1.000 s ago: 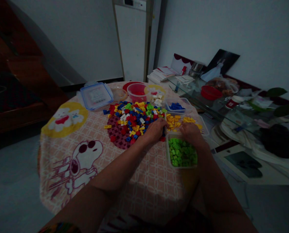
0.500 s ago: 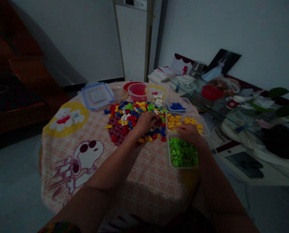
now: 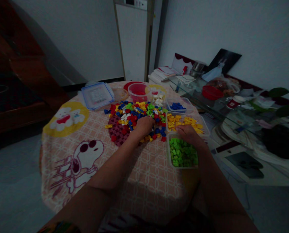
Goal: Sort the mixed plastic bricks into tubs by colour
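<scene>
A mixed pile of toy building bricks (image 3: 125, 111) in red, blue, yellow, green and white lies mid-table. My left hand (image 3: 145, 125) reaches into the near right side of this pile, fingers curled down among the bricks; whatever they pinch is hidden. Over the near edge of the clear container of yellow bricks (image 3: 171, 120) rests my right hand (image 3: 187, 133), its fingers drawn together, with their contents too small to make out. Just below that hand stands a container of green bricks (image 3: 182, 153). A container of blue bricks (image 3: 178, 106) sits behind the yellow ones.
At the back are a pink round tub (image 3: 137, 92), white bricks (image 3: 158, 99) and a blue-rimmed lid (image 3: 97, 95). A patterned cloth (image 3: 144, 174) covers the round table. To the right, a cluttered glass shelf (image 3: 195, 94) holds papers and a red bowl (image 3: 212, 93).
My left hand has shifted slightly left and lower within the pile, its fingers deeper among the bricks. My right hand has moved a little to the left at the yellow container's edge.
</scene>
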### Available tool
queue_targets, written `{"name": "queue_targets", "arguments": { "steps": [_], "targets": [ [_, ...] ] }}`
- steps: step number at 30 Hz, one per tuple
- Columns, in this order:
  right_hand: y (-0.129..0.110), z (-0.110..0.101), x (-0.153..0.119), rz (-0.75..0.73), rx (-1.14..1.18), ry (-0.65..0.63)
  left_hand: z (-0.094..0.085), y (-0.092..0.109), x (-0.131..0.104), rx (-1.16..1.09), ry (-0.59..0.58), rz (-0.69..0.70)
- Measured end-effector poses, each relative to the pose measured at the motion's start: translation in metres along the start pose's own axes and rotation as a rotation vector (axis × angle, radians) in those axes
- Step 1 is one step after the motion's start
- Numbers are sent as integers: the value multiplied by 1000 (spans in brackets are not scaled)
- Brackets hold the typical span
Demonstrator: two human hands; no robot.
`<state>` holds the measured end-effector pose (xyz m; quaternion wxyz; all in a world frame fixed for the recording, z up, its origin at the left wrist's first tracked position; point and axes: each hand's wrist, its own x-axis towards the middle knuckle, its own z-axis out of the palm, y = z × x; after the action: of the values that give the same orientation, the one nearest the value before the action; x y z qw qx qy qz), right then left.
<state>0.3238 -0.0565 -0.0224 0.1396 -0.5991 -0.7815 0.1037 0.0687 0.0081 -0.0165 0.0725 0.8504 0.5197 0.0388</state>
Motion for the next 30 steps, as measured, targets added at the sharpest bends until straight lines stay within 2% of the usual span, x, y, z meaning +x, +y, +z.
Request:
{"name": "queue_targets", "arguments": {
  "steps": [7, 12, 19, 22, 26, 30],
  "targets": [
    [0, 1, 0, -13, -23, 17, 6, -5, 2, -99, 26, 124],
    [0, 0, 0, 11, -8, 4, 7, -8, 4, -126, -7, 172],
    [0, 0, 0, 5, -9, -4, 16, -6, 8, -259, 9, 238],
    [1, 1, 0, -12, -10, 14, 15, -9, 9, -321, 60, 216],
    [4, 2, 0, -7, -14, 13, 9, -11, 10, -509, 171, 187],
    [4, 3, 1, 0, -30, 18, 13, 4, 11, -777, 238, 165]
  ]
}}
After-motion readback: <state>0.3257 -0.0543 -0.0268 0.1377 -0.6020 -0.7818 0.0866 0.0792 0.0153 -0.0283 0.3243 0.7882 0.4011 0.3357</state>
